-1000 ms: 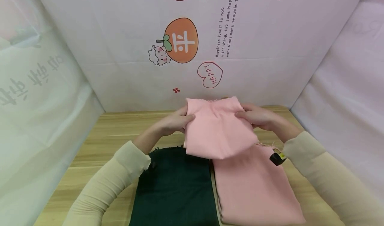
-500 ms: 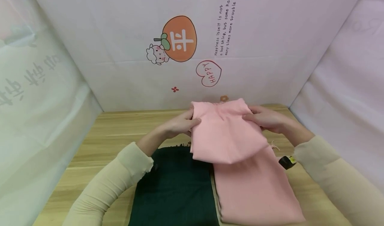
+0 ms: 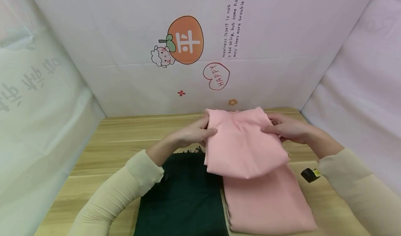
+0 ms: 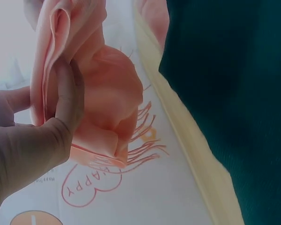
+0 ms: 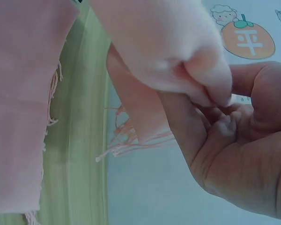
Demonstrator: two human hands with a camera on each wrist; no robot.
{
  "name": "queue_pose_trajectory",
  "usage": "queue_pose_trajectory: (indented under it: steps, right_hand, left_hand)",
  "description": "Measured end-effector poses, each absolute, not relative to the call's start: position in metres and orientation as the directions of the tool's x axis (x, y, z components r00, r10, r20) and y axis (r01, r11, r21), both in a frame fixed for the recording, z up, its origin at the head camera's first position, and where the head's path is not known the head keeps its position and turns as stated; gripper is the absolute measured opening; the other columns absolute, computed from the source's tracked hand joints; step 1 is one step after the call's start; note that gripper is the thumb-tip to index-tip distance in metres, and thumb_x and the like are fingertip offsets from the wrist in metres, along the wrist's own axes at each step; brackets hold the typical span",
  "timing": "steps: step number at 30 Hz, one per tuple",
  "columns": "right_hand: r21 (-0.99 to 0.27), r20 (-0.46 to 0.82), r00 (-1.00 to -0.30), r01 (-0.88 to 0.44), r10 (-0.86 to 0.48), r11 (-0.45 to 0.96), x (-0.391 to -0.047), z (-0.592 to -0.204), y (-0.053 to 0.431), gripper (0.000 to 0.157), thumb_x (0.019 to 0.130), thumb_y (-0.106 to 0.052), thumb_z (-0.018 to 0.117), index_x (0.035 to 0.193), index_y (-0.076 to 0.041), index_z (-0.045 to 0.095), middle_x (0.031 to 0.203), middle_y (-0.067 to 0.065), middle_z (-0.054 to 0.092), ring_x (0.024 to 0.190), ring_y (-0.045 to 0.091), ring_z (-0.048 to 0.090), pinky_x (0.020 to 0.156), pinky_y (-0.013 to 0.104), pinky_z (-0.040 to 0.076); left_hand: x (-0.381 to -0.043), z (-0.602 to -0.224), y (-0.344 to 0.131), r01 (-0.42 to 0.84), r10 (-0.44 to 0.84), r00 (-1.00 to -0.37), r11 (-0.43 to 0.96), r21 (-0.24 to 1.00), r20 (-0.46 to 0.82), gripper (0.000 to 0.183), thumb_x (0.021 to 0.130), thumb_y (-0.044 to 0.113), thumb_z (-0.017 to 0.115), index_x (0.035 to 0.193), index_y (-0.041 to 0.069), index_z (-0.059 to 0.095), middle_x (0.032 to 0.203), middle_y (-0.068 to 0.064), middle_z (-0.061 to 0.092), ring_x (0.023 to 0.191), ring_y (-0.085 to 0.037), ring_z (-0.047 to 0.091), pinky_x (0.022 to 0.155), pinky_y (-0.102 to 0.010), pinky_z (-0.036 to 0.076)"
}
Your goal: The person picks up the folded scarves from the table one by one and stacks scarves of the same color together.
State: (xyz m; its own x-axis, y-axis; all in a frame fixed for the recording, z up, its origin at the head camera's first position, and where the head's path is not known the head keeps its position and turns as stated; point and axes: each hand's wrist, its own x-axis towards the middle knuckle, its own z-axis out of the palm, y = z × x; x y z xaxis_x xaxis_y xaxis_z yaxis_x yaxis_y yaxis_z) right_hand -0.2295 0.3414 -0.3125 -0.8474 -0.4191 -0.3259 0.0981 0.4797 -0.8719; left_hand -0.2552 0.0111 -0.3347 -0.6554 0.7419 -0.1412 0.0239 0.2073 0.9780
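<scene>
Both hands hold a folded pink fringed scarf (image 3: 244,149) up over the table. My left hand (image 3: 198,131) grips its left edge, thumb on the front; in the left wrist view the fingers (image 4: 68,93) curl round the folded layers. At the opposite edge my right hand (image 3: 286,128) pinches the cloth, seen close up in the right wrist view. Loose fringe (image 4: 147,147) hangs from the held scarf. Beneath it, partly covered, lies a second folded pink scarf (image 3: 269,204). To its left is a folded dark green scarf (image 3: 185,197) with a fringed far edge.
A wooden table (image 3: 125,135) carries the scarves. White printed cloth (image 3: 134,76) walls the back and both sides. A small black object with a yellow mark (image 3: 310,175) is near the right sleeve, beside the lying pink scarf.
Both hands have carried the held pink scarf to the right and slightly nearer, more over the lying pink scarf. The grips look the same, and the camera view has shifted slightly.
</scene>
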Motion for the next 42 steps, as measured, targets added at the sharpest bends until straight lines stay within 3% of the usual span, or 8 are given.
queue_pose_trajectory:
  steps: [3, 9, 12, 18, 23, 28, 32, 42]
  right_hand:
    - [-0.863, -0.341, -0.843, 0.105, -0.417, 0.494, -0.225, -0.312, 0.348, 0.051, 0.094, -0.022, 0.059, 0.138, -0.011, 0.036, 0.116, 0.021, 0.055, 0.085, 0.033, 0.065, 0.068, 0.049, 0.054]
    - [-0.871, -0.377, -0.809, 0.144, -0.451, 0.470, -0.216, -0.316, 0.362, 0.058, 0.091, -0.016, 0.062, 0.140, -0.011, 0.031, 0.115, 0.024, 0.056, 0.086, 0.038, 0.065, 0.070, 0.054, 0.053]
    - [-0.877, -0.393, -0.784, 0.162, -0.481, 0.452, -0.211, -0.318, 0.368, 0.064, 0.090, -0.013, 0.063, 0.142, -0.013, 0.026, 0.117, 0.024, 0.055, 0.087, 0.041, 0.064, 0.070, 0.056, 0.051]
    - [-0.884, -0.399, -0.744, 0.157, -0.536, 0.441, -0.197, -0.321, 0.379, 0.061, 0.090, -0.007, 0.062, 0.140, -0.008, 0.025, 0.118, 0.026, 0.055, 0.090, 0.044, 0.062, 0.072, 0.057, 0.050]
    - [-0.880, -0.418, -0.723, 0.173, -0.550, 0.442, -0.187, -0.322, 0.387, 0.061, 0.091, -0.006, 0.060, 0.140, -0.009, 0.025, 0.120, 0.027, 0.053, 0.093, 0.046, 0.061, 0.074, 0.057, 0.050]
    - [-0.891, -0.401, -0.707, 0.155, -0.583, 0.427, -0.179, -0.327, 0.394, 0.059, 0.091, -0.004, 0.058, 0.140, -0.010, 0.025, 0.119, 0.027, 0.053, 0.092, 0.047, 0.061, 0.073, 0.057, 0.050]
    - [-0.887, -0.402, -0.706, 0.142, -0.583, 0.440, -0.171, -0.332, 0.400, 0.058, 0.090, -0.003, 0.060, 0.137, -0.009, 0.028, 0.115, 0.028, 0.055, 0.089, 0.046, 0.062, 0.070, 0.057, 0.051]
    - [-0.863, -0.434, -0.701, 0.144, -0.565, 0.485, -0.158, -0.342, 0.408, 0.066, 0.089, -0.006, 0.062, 0.143, -0.015, 0.025, 0.113, 0.027, 0.055, 0.089, 0.044, 0.062, 0.068, 0.054, 0.052]
  left_hand:
    - [-0.251, -0.335, 0.014, 0.019, 0.761, -0.635, 0.183, 0.983, -0.130, 0.057, 0.098, 0.014, 0.050, 0.144, 0.014, 0.015, 0.120, -0.018, 0.046, 0.085, -0.031, 0.065, 0.070, -0.046, 0.055]
    - [-0.242, -0.339, 0.022, -0.011, 0.774, -0.618, 0.166, 0.986, -0.137, 0.078, 0.093, 0.012, 0.058, 0.148, 0.025, 0.004, 0.141, -0.003, 0.025, 0.083, -0.033, 0.066, 0.070, -0.047, 0.055]
    - [-0.238, -0.341, 0.025, -0.004, 0.775, -0.617, 0.175, 0.985, -0.140, 0.077, 0.091, 0.011, 0.061, 0.147, 0.026, 0.010, 0.142, -0.003, 0.022, 0.084, -0.032, 0.066, 0.069, -0.046, 0.055]
    - [-0.227, -0.344, 0.033, -0.044, 0.776, -0.608, 0.176, 0.983, -0.166, 0.070, 0.090, 0.006, 0.062, 0.141, 0.021, 0.018, 0.131, -0.008, 0.035, 0.085, -0.030, 0.066, 0.068, -0.046, 0.055]
    - [-0.215, -0.347, 0.038, -0.091, 0.777, -0.597, 0.181, 0.979, -0.199, 0.079, 0.088, 0.002, 0.062, 0.145, 0.019, 0.010, 0.115, -0.016, 0.054, 0.083, -0.030, 0.067, 0.069, -0.045, 0.055]
    - [-0.205, -0.353, 0.042, -0.100, 0.778, -0.593, 0.182, 0.978, -0.206, 0.091, 0.087, -0.001, 0.063, 0.148, 0.017, -0.002, 0.113, -0.014, 0.056, 0.085, -0.027, 0.066, 0.069, -0.044, 0.055]
    - [-0.197, -0.359, 0.044, -0.090, 0.793, -0.571, 0.197, 0.976, -0.212, 0.089, 0.087, 0.001, 0.064, 0.147, 0.017, 0.001, 0.114, -0.013, 0.056, 0.087, -0.026, 0.065, 0.069, -0.041, 0.056]
    - [-0.178, -0.371, 0.050, -0.018, 0.783, -0.582, 0.258, 0.966, -0.219, 0.077, 0.086, 0.009, 0.068, 0.143, 0.014, 0.016, 0.131, -0.008, 0.030, 0.089, -0.021, 0.061, 0.066, -0.038, 0.055]
